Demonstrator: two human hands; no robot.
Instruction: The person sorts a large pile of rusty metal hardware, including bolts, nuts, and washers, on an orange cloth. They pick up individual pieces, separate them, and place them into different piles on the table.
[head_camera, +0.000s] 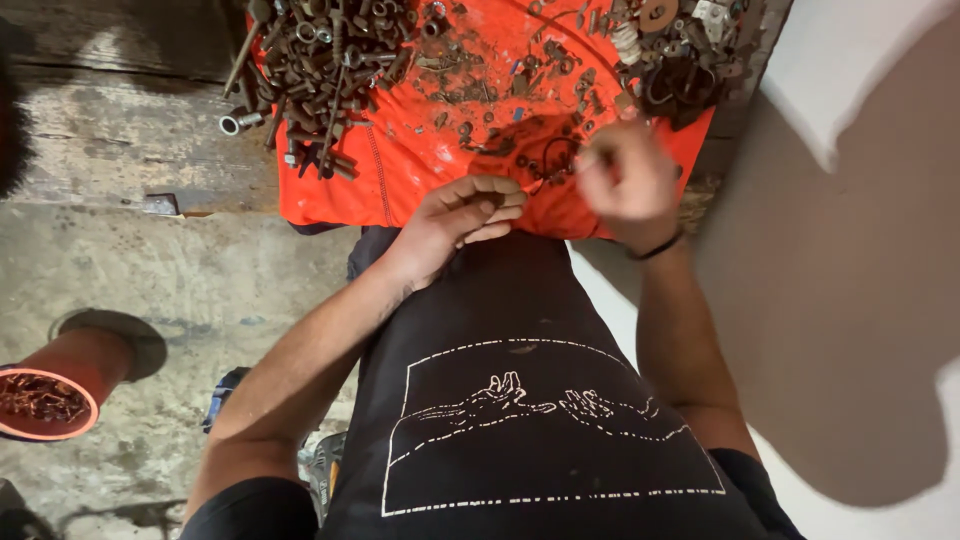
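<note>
An orange cloth (420, 160) lies over a worn wooden bench and is strewn with rusty bolts, nuts and washers. My left hand (468, 212) rests at the cloth's near edge with its fingers curled; what it holds, if anything, is hidden. My right hand (628, 180) is blurred, raised just above the cloth, and seems to pinch a small rusty piece (590, 160) between thumb and fingers. A dark ring (558, 158) lies on the cloth between my two hands.
A heap of long rusty bolts and tubes (310, 70) fills the cloth's far left. Another pile of dark metal parts (680, 50) sits far right. An orange bucket (50, 395) of rusty pieces stands on the concrete floor at left. A white wall (850, 250) is at right.
</note>
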